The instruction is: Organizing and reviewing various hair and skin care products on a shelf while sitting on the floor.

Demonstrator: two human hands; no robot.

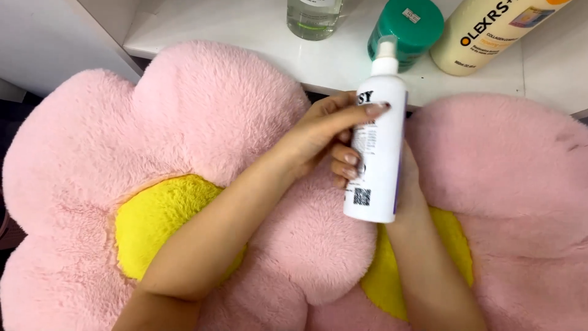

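A white spray bottle with a clear cap stands upright between both hands, above two pink flower-shaped cushions. My right hand grips it from behind, mostly hidden by the bottle, with fingertips curling around its left side. My left hand lies against the bottle's upper left, its thumb resting across the label.
The left pink cushion and the right pink cushion each have a yellow centre. Behind them, a white shelf holds a clear glass bottle, a green-lidded jar and a cream-coloured bottle lying tilted.
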